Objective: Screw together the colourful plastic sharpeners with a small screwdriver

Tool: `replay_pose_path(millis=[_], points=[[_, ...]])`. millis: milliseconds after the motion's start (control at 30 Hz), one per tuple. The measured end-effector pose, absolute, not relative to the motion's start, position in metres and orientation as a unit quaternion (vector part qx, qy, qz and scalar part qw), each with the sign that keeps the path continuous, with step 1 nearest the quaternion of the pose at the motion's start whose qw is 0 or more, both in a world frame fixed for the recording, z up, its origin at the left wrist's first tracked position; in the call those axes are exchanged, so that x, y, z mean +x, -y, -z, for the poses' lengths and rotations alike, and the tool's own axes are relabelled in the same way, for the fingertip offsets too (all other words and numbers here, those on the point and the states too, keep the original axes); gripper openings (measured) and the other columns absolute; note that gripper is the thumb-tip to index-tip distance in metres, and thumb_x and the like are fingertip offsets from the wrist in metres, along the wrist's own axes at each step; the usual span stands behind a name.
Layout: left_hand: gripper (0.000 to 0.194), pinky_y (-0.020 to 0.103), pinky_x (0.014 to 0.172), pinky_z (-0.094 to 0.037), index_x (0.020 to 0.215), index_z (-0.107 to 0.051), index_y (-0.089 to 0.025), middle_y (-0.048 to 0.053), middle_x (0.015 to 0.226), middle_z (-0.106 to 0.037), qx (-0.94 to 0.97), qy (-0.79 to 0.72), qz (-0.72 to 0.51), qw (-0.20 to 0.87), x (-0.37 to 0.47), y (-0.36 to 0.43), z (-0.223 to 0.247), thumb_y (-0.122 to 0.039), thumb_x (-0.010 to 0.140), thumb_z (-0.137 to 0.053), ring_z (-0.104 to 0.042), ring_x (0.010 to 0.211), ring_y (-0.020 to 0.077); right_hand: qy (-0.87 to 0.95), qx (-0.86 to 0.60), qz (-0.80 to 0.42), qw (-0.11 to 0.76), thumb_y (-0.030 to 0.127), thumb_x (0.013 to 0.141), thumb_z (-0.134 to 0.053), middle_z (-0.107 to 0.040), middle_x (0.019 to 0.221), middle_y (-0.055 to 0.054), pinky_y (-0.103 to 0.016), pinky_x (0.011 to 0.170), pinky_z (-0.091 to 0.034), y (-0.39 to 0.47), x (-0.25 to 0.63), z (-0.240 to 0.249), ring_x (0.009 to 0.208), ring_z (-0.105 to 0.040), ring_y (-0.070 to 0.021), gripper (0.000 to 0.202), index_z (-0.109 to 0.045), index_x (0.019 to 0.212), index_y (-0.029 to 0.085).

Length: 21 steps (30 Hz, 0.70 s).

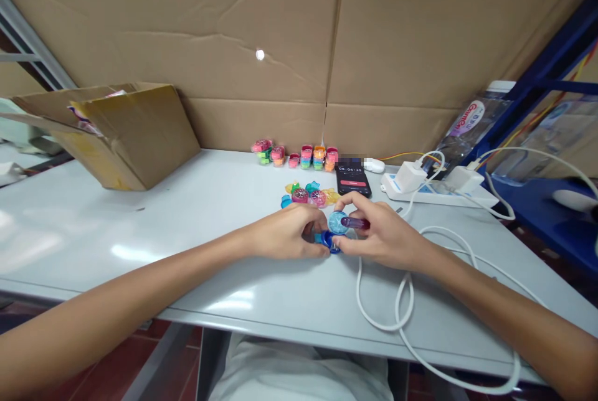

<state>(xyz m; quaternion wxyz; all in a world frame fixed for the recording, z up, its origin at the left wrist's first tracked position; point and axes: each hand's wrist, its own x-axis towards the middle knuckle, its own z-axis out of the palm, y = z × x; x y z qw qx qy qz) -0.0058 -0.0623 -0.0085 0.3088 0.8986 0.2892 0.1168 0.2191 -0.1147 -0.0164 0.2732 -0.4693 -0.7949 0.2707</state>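
My left hand is closed on a dark blue translucent plastic piece just above the table. My right hand grips a light blue round disc with a pattern like a dial on its face, held right over the dark blue piece. A purple translucent piece also lies against the fingers of my right hand. The fingertips hide how these parts meet. Just behind my hands lies a loose cluster of colourful plastic pieces, some round with a pink dial-like face.
Along the back stands a row of small colourful stacks. A phone showing a timer lies right of them, near a power strip with chargers. A white cable loops under my right arm. At left is an open cardboard box.
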Motion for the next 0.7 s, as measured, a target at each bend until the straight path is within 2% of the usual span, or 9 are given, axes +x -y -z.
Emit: replay_pose_path(millis=[67,133,200,267,367,433,533,700], points=[[0.023,0.027,0.058,-0.037,0.083,-0.064,-0.016,-0.001,0.076,-0.058,0.903,-0.286,-0.125,0.295,-0.006,0.061,0.008,-0.033,0.076,-0.078,-0.05,0.066,0.0123,0.808,-0.467,-0.243,0.264,0.036,0.085,-0.072,-0.059,0.07,0.008,-0.022,0.055,-0.035,0.116,0.22,0.015,0.059,-0.048,-0.0101,0.036,-0.057,0.115,0.025],[0.03,0.027,0.062,-0.042,0.098,-0.067,-0.016,0.001,0.084,-0.062,0.905,-0.264,-0.16,0.294,-0.007,0.061,0.008,-0.033,0.077,-0.079,-0.054,0.072,0.0136,0.827,-0.463,-0.197,0.251,0.041,0.089,-0.069,-0.059,0.069,0.007,-0.023,0.057,-0.035,0.116,0.222,0.014,0.058,-0.048,-0.0104,0.035,-0.062,0.119,0.025],[0.046,0.027,0.069,-0.047,0.12,-0.063,-0.017,0.005,0.099,-0.067,0.902,-0.224,-0.213,0.3,-0.006,0.061,0.007,-0.031,0.079,-0.078,-0.06,0.083,0.0155,0.838,-0.457,-0.164,0.248,0.044,0.093,-0.065,-0.058,0.065,0.006,-0.024,0.057,-0.033,0.115,0.225,0.014,0.056,-0.046,-0.0105,0.035,-0.064,0.123,0.024],[0.046,0.026,0.073,-0.049,0.126,-0.061,-0.017,0.007,0.106,-0.07,0.901,-0.19,-0.259,0.29,-0.006,0.062,0.007,-0.029,0.083,-0.074,-0.063,0.088,0.0157,0.844,-0.448,-0.158,0.249,0.045,0.096,-0.06,-0.057,0.063,0.006,-0.024,0.056,-0.032,0.114,0.226,0.015,0.054,-0.044,-0.0103,0.035,-0.065,0.123,0.023],[0.014,0.025,0.074,-0.048,0.104,-0.069,-0.017,0.003,0.092,-0.073,0.913,-0.174,-0.28,0.238,-0.006,0.061,0.009,-0.022,0.093,-0.062,-0.063,0.08,0.0129,0.848,-0.444,-0.164,0.239,0.049,0.099,-0.055,-0.056,0.061,0.005,-0.025,0.056,-0.031,0.114,0.225,0.016,0.053,-0.043,-0.0105,0.036,-0.069,0.117,0.021],[0.016,0.024,0.072,-0.047,0.097,-0.072,-0.017,0.001,0.083,-0.072,0.917,-0.187,-0.287,0.203,-0.007,0.056,0.01,-0.017,0.094,-0.056,-0.062,0.073,0.0114,0.844,-0.452,-0.166,0.234,0.052,0.099,-0.054,-0.056,0.062,0.004,-0.025,0.056,-0.031,0.115,0.224,0.015,0.054,-0.042,-0.011,0.04,-0.069,0.117,0.02],[0.017,0.023,0.065,-0.043,0.095,-0.074,-0.016,0.0,0.072,-0.069,0.9,-0.254,-0.307,0.174,-0.012,0.044,0.01,-0.018,0.092,-0.057,-0.057,0.064,0.0101,0.835,-0.471,-0.161,0.235,0.054,0.099,-0.054,-0.057,0.064,0.004,-0.025,0.057,-0.032,0.116,0.222,0.014,0.054,-0.044,-0.0119,0.045,-0.065,0.126,0.021],[0.031,0.023,0.054,-0.035,0.072,-0.071,-0.014,-0.001,0.059,-0.061,0.834,-0.407,-0.319,0.193,-0.02,0.021,0.006,-0.033,0.094,-0.058,-0.045,0.053,0.0083,0.836,-0.471,-0.128,0.252,0.047,0.101,-0.052,-0.065,0.075,0.0,-0.027,0.062,-0.04,0.118,0.223,0.014,0.063,-0.055,-0.014,0.038,-0.064,0.126,0.02]])
